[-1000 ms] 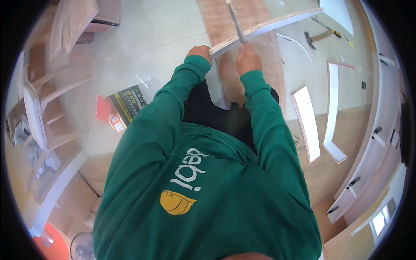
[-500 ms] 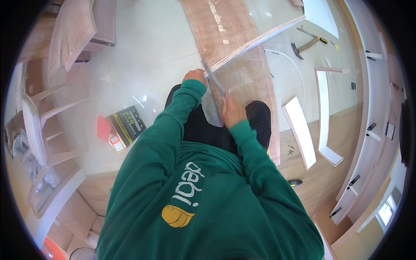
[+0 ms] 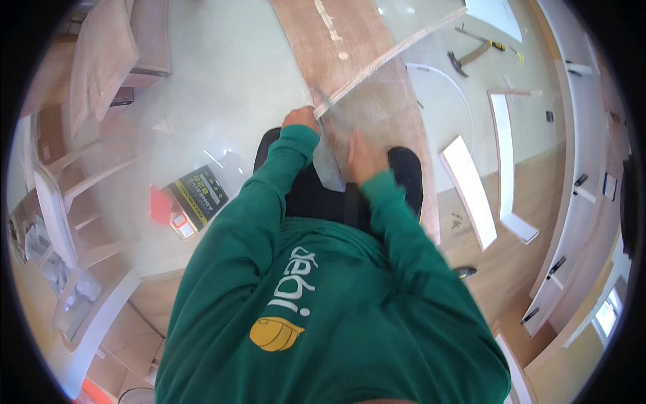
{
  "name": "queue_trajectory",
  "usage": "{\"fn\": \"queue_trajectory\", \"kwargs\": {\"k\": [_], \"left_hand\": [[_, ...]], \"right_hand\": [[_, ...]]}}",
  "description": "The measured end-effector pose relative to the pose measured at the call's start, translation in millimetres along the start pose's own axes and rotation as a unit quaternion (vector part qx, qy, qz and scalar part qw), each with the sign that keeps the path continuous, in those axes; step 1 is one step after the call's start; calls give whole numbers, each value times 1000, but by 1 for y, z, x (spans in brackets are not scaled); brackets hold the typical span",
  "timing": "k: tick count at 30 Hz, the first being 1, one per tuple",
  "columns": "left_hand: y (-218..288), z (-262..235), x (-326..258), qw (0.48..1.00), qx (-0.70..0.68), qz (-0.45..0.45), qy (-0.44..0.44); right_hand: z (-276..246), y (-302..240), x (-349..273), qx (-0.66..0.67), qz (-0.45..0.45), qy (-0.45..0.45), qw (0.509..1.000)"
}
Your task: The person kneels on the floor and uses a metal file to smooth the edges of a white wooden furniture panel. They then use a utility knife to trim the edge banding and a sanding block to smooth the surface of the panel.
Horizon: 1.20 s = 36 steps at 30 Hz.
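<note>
My left hand is closed around the near end of a long narrow wooden strip, which slants away to the far right above a wide wooden plank. In my right hand is a narrow grey file, smeared by motion. It crosses the strip's near end, close to my left hand. My right fingers are blurred but wrapped round the file's near end. The plank lies on the floor under the strip and runs beneath my right knee.
At right lie a hammer, a white board piece, an L-shaped white frame and several screws. On the left are an adhesive box, a chair and wooden panels. A white cabinet borders the right.
My right hand has shifted slightly forward and right with the file, which is more blurred now. My left hand keeps its hold on the strip. The whole view has moved a little.
</note>
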<state>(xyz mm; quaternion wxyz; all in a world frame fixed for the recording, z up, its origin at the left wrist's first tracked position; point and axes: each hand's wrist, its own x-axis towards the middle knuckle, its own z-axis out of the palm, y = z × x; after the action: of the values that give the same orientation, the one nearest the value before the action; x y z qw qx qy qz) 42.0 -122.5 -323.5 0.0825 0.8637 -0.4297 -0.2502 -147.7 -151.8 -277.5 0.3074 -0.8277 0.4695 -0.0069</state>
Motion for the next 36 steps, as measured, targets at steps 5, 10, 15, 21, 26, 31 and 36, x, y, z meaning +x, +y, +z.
{"fn": "queue_trajectory", "kwargs": {"k": [5, 10, 15, 21, 26, 31, 36], "left_hand": [[20, -15, 7, 999, 8, 0, -46], [15, 2, -6, 998, 22, -19, -56], [19, -9, 3, 999, 19, -1, -48], [12, -14, 3, 999, 3, 16, -28], [14, -12, 6, 999, 15, -6, -42], [19, -13, 6, 999, 5, 4, -44], [5, -13, -2, 1000, 1, -4, -27]], "right_hand": [[-19, 28, 78, 13, 43, 124, 991], [10, 12, -5, -4, -35, 79, 996], [-34, 22, 79, -44, 27, 68, 996], [26, -5, 10, 50, -8, 97, 994], [-25, 17, 68, -22, 22, 52, 998], [-8, 10, 56, 25, 58, 88, 994], [3, -6, 2, -1, 15, 6, 1000]]}}
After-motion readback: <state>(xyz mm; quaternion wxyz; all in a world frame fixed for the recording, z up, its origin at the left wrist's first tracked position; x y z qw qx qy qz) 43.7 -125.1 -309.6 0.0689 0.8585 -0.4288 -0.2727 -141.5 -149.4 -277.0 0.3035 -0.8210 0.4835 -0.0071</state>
